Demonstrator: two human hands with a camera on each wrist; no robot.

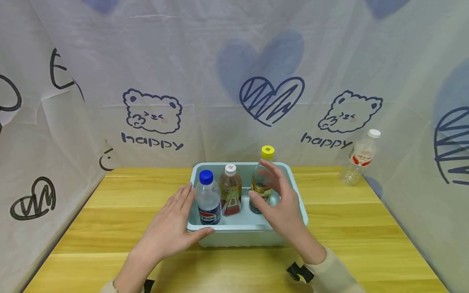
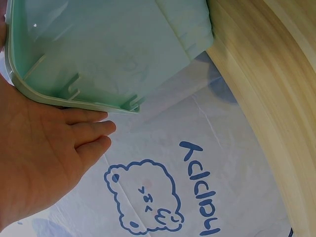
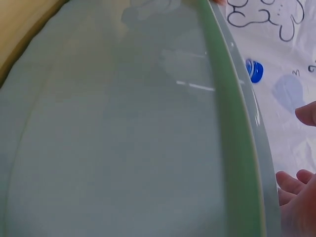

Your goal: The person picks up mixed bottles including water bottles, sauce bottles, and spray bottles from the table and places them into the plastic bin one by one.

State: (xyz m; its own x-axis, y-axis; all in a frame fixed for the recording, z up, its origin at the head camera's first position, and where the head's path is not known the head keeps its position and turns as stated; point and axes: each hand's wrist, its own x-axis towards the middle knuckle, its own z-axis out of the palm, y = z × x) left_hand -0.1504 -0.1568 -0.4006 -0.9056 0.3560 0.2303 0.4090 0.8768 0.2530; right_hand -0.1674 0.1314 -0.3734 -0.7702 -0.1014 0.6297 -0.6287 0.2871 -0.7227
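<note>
A pale green plastic bin (image 1: 242, 238) stands on the table with three bottles inside. At its left is a clear bottle with a blue cap (image 1: 209, 199). Beside that stands a brown-tinted bottle with a white cap (image 1: 231, 193). A bottle with a yellow cap (image 1: 261, 188) is farther right. My left hand (image 1: 165, 230) rests along the bin's left rim, fingers straight and thumb at the front edge. Over the bin's right part, my right hand (image 1: 280, 203) is spread before the yellow-capped bottle, thumb and fingers apart; whether it touches the bottle I cannot tell.
An empty-looking clear bottle with a white cap (image 1: 360, 158) stands at the back right of the wooden table (image 1: 139, 191). A printed cloth (image 1: 205, 81) hangs behind the table and along both sides.
</note>
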